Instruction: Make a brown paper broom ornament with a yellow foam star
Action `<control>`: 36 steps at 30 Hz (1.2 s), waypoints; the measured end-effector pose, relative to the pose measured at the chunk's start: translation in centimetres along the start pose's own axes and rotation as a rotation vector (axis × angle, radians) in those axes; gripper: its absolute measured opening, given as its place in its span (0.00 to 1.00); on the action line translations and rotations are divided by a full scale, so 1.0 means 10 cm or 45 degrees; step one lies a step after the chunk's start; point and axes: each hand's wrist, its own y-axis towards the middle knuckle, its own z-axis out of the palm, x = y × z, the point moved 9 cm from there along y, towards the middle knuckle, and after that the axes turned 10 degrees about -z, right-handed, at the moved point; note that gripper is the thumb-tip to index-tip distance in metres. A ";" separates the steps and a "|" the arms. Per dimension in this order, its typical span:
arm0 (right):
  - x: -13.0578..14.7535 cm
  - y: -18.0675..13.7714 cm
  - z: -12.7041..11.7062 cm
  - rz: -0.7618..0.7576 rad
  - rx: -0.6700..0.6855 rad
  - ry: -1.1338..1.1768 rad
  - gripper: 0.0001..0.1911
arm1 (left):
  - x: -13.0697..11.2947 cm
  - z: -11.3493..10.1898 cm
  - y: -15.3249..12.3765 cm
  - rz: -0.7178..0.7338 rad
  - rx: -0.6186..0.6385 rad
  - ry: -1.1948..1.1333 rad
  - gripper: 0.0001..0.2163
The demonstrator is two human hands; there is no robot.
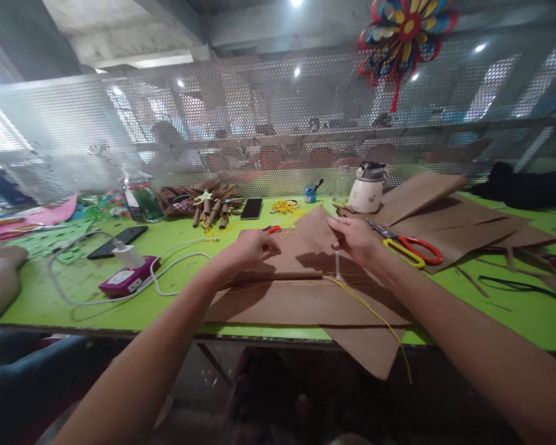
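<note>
My left hand (252, 247) is closed in a pinch on the brown paper sheet (301, 296), at the end of a rolled paper tube (282, 275) lying across it. My right hand (354, 240) is closed on the raised edge of the same brown paper and holds a thin white stick (337, 266) pointing down. A yellow string (370, 312) trails from the tube over the table's front edge. Small orange-handled scissors (272, 229) lie just beyond my left hand.
Red-and-yellow scissors (410, 248) lie on more brown paper (463, 225) at right. A white jar (366, 188), rolled paper sticks (210, 207), two phones (251, 208), a pink charger box (125, 279) with white cable, and a bottle (141, 194) sit on the green table (74, 296). A perforated screen (259, 123) stands behind.
</note>
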 end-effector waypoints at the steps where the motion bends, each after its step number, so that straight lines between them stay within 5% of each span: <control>1: -0.03 -0.01 -0.02 0.001 -0.006 -0.004 0.11 | 0.01 0.03 0.04 -0.005 0.011 -0.018 0.11; 10: 0.06 -0.07 -0.02 -0.151 -0.066 -0.173 0.15 | -0.08 -0.05 0.54 -0.190 -0.149 -0.515 0.14; 15: 0.10 -0.07 -0.07 -0.271 -0.127 -0.299 0.17 | -0.01 0.13 0.59 -0.290 -0.250 -0.856 0.13; 22: 0.24 -0.17 0.20 -0.364 0.056 -0.525 0.14 | -0.17 0.36 0.48 -0.148 0.094 -1.583 0.19; 26: 0.16 -0.23 0.31 -0.310 0.135 -0.528 0.14 | -0.02 0.49 0.51 -0.333 0.009 -1.797 0.18; 30: 0.04 -0.23 0.36 -0.305 0.187 -0.512 0.14 | 0.02 0.57 0.55 -0.325 0.051 -1.907 0.18; 36: 0.28 -0.14 0.09 -0.516 -0.116 -0.698 0.08 | 0.06 0.54 0.56 -0.329 0.022 -2.105 0.11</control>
